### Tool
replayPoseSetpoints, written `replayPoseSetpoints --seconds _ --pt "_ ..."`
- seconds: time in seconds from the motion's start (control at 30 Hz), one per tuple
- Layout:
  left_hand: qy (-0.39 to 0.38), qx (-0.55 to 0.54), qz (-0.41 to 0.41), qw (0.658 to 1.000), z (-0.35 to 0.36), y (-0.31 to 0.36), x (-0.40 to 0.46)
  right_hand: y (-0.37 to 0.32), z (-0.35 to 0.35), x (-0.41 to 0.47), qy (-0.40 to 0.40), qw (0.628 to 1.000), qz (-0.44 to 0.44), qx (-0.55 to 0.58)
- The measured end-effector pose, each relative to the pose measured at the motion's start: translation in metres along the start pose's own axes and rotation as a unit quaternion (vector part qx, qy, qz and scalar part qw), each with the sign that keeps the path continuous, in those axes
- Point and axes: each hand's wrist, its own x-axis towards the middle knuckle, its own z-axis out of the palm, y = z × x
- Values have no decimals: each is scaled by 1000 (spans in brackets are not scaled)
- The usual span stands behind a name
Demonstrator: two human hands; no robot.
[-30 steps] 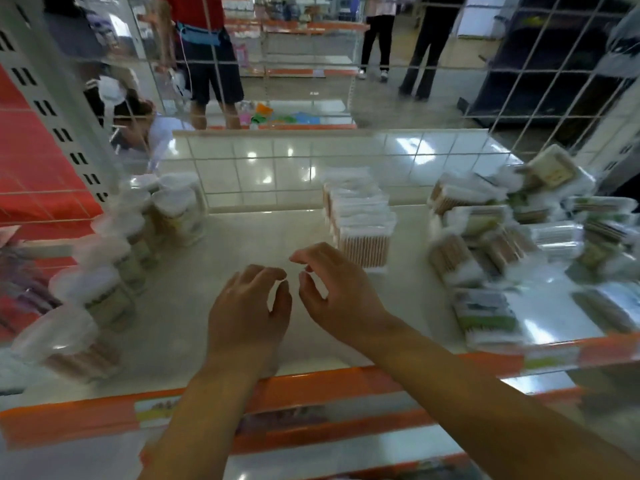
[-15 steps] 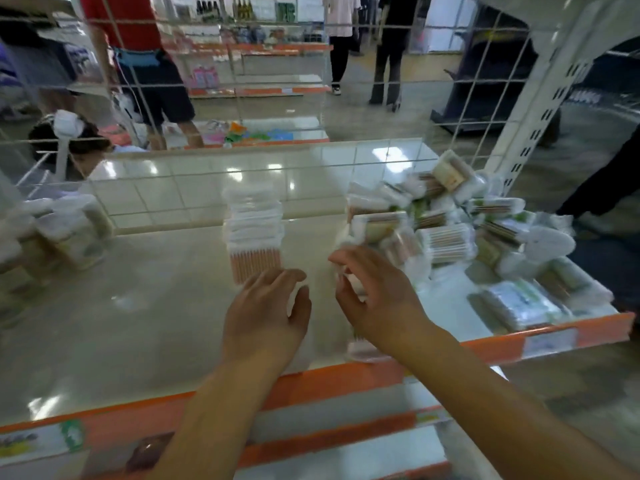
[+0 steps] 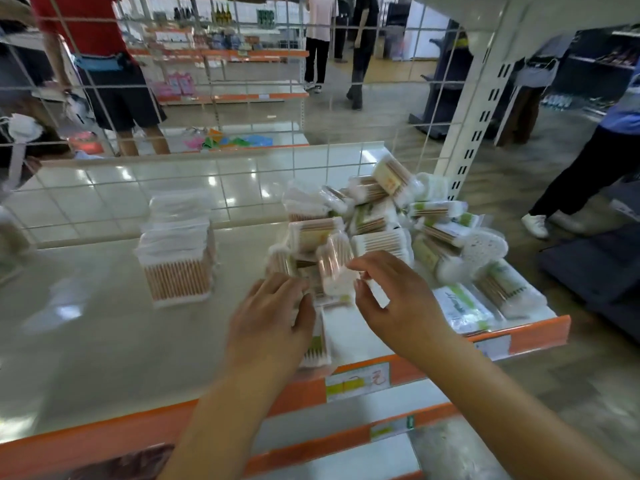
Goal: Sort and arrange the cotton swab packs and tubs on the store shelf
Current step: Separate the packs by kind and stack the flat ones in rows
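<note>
Grip status: left hand point(image 3: 273, 315) lies palm-down, fingers curled over a flat cotton swab pack point(image 3: 320, 336) at the shelf's front edge; whether it actually grasps the pack cannot be told. Right hand point(image 3: 398, 299) has its grip released, fingers spread and bent, holding nothing, fingertips just short of an upright pack point(image 3: 334, 263). Landmark: the loose pile of packs point(image 3: 391, 220) on the shelf point(image 3: 104, 323). Both hands are at the pile's near side. A neat stack of square packs point(image 3: 176, 258) stands well left of the pile. A wire grid point(image 3: 221, 88) backs the shelf behind the pile. An orange price rail point(image 3: 408, 370) runs in front of it
</note>
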Motion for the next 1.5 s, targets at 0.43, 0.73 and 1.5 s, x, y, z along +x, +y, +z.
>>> replayPoseSetpoints --seconds 0.43,0.73,1.5 --pt "27 3 27 999 20 6 7 19 -5 3 21 999 -1 33" --pt "2 7 20 1000 22 15 15 29 -12 0 15 999 13 27" --pt "-154 -17 104 983 86 109 33 69 -80 -40 7 988 130 -83"
